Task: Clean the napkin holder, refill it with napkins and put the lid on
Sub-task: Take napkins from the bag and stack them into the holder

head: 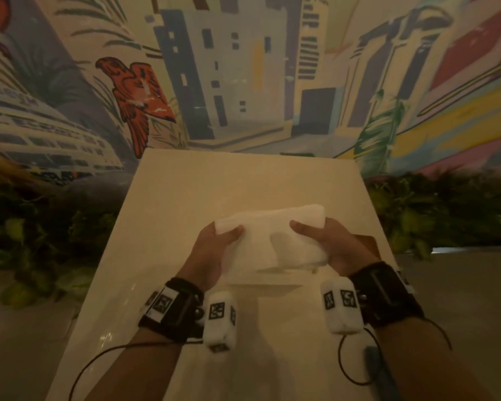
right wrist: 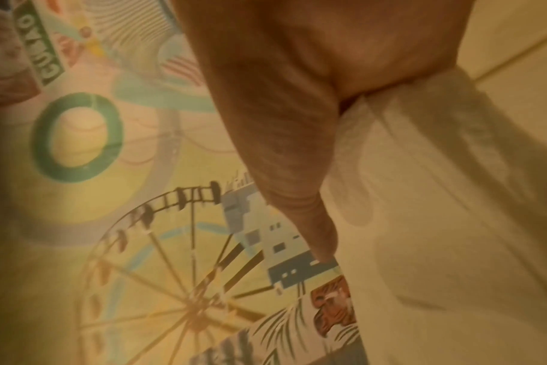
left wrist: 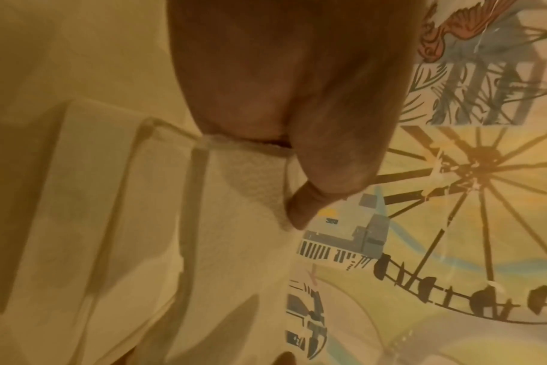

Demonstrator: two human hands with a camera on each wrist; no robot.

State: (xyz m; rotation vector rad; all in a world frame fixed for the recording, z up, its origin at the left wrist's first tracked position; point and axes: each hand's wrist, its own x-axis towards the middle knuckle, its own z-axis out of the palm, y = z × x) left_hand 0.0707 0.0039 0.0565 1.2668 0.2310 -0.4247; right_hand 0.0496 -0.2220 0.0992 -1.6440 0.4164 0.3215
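A thick stack of white napkins (head: 272, 235) hangs over the middle of the table, held at both ends. My left hand (head: 219, 241) grips its left end, thumb on top and fingers hidden beneath. My right hand (head: 315, 235) grips the right end the same way. Directly below the stack sits a pale rectangular napkin holder (head: 261, 280), mostly hidden by the napkins. In the left wrist view my thumb (left wrist: 300, 210) presses on the textured napkins (left wrist: 241, 222) beside the holder's thin see-through edges (left wrist: 141, 153). The right wrist view shows my thumb (right wrist: 316, 229) on the napkins (right wrist: 438, 222).
The cream table (head: 214, 183) ends at a painted mural wall (head: 243, 82). Dark green plants (head: 41, 227) flank it on both sides. A blurred blue-grey object (head: 376, 369) lies near my right forearm. A brown patch (head: 368, 244) shows behind my right hand; I cannot tell what it is.
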